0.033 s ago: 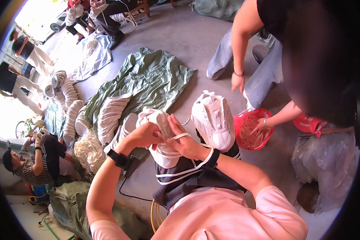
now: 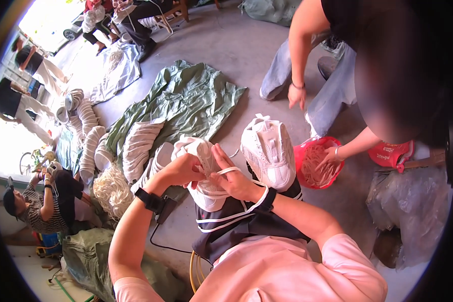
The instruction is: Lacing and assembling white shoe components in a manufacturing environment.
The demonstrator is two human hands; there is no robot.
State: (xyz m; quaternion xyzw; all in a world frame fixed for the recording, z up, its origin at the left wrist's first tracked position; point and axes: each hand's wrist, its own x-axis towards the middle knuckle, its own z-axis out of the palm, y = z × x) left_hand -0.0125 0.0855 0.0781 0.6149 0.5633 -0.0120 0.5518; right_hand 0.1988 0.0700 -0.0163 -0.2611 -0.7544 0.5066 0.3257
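A white sneaker upper (image 2: 210, 193) rests over my dark-clad lap, between my two hands. My left hand (image 2: 185, 170) is closed on its far left side, fingertips hidden against the material. My right hand (image 2: 239, 185) presses at its right side, with the long fingers pointing away and the thumb bent inward. A white shoelace (image 2: 259, 200) runs across this hand and past the wrist; the fingers close on it near the eyelets. More lace loops over my lap. Beside it, a second white sneaker upper (image 2: 268, 153) stands toe toward me on my right knee.
A co-worker at the right has one hand (image 2: 329, 162) in a red basin (image 2: 307, 182) of pale laces. Stacked shoe uppers (image 2: 141, 151), a heap of laces (image 2: 113, 194) and a green sheet (image 2: 186, 95) lie left and ahead. A black cable (image 2: 161, 246) trails beside me.
The co-worker's free hand has shifted slightly up and left, and the hand in the basin has moved a little. My hands and the sneaker uppers stay as they were.
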